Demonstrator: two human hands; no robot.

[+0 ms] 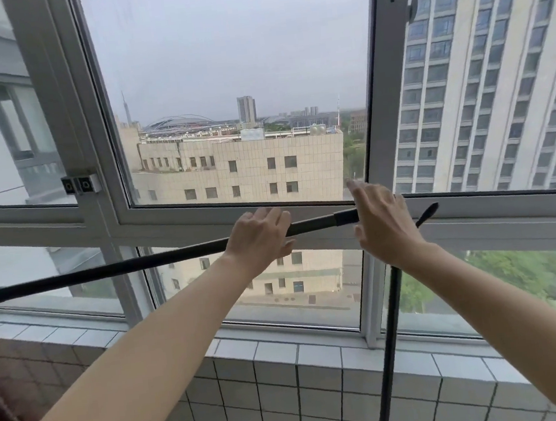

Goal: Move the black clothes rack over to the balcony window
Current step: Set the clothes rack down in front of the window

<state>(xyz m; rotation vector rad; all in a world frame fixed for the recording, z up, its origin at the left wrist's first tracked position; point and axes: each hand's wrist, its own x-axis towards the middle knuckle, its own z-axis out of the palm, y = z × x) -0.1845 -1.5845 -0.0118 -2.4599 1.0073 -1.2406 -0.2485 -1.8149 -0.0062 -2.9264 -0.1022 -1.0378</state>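
The black clothes rack (112, 268) is right up against the balcony window (234, 92) here, its top bar running across the view from the lower left edge, rising gently to the right and passing in front of the window's middle rail. One upright pole (390, 352) drops straight down from beneath the right wrist, in front of the tiled ledge (317, 349), and a short black tip (427, 213) pokes out just right of the right hand.

The left hand (259, 237) sits over the top bar, palm down, fingers curled across the far side and thumb tucked under: its grip is wrapped around the bar. The right hand (384, 220) is just beside it, at the bar's right end where a thicker black sleeve (347, 216) shows. That one is loose, fingers spread and pointing up toward the glass, not clasping anything; whether the palm touches the bar, I cannot tell.

Both bare forearms stretch forward from the bottom corners. Through the panes, a pale tiled building (242, 169) lies straight ahead, a tall tower (495, 80) rises on the right, and grey sky fills the top. A small metal latch (80, 184) sits on the frame at left.
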